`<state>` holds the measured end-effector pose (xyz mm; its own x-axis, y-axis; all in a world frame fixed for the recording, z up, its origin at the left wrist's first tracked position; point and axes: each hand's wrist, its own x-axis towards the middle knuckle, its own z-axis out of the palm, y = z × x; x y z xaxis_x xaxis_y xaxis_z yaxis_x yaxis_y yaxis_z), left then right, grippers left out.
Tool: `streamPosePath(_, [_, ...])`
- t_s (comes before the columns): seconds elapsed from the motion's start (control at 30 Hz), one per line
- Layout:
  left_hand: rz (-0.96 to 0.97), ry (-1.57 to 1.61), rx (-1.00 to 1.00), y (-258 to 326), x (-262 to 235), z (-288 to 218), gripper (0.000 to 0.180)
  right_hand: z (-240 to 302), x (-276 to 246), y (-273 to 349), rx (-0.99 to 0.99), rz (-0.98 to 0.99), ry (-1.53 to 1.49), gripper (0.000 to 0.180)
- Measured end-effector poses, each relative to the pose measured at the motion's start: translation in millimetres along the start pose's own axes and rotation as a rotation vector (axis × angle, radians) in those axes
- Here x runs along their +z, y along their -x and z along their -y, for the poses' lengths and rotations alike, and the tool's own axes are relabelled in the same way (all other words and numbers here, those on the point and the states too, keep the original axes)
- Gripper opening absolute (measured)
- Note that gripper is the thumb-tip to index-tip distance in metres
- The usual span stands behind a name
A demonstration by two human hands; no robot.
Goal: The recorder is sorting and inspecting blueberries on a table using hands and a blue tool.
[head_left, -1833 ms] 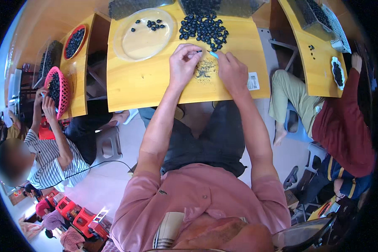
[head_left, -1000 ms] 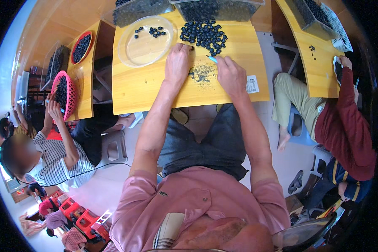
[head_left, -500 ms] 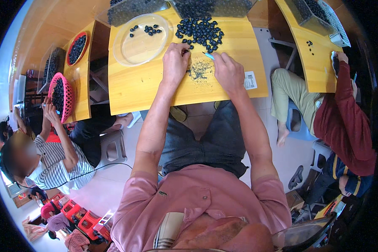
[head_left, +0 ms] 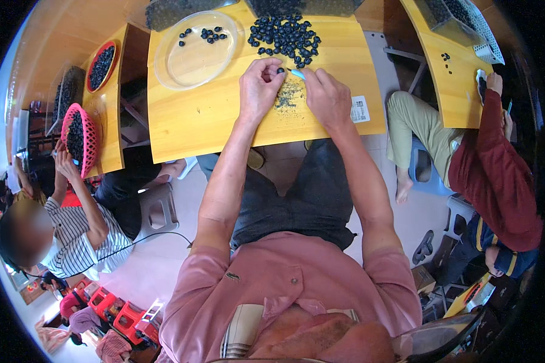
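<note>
My left hand (head_left: pixel 258 88) pinches a small dark round bead (head_left: pixel 280 71) between its fingertips above the yellow table (head_left: pixel 218 121). My right hand (head_left: pixel 327 97) grips a thin light-blue tool (head_left: pixel 297 73) whose tip points at that bead. Beneath both hands lies a patch of dark crumbs (head_left: pixel 289 97). A heap of dark round beads (head_left: pixel 284 33) lies just beyond the hands. A clear round plate (head_left: pixel 194 51) to the left holds a few beads near its far rim.
A white label (head_left: pixel 360 110) sits on the table by my right wrist. A person in a striped top at the left holds a pink basket (head_left: pixel 79 139) of dark beads. A person in a red sleeve (head_left: pixel 496 169) sits at the right table. A red bowl (head_left: pixel 101 65) stands at far left.
My left hand has gone to the bead heap and come back with a bead at its fingertips. The right hand has stayed close by with the blue tool.
</note>
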<state>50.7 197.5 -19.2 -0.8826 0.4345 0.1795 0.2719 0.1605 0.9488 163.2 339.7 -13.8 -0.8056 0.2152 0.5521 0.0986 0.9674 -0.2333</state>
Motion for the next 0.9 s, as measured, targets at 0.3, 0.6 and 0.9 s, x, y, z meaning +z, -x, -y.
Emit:
streamPosePath(0.3, [0.042, 0.072, 0.033, 2.5, 0.6, -1.3, 0.03, 1.1, -0.7, -0.1, -0.077, -0.016, -0.002, 0.023])
streamPosePath(0.6, [0.101, 0.237, -0.02, 2.4, -1.3, -0.7, 0.035, 1.1, 0.3, 1.3, -0.069, 0.022, -0.009, 0.025])
streamPosePath(0.9, [0.068, 0.441, -0.048, 3.7, -5.8, -3.2, 0.036, 0.1, 0.9, -0.1, 0.022, 0.062, 0.004, 0.016])
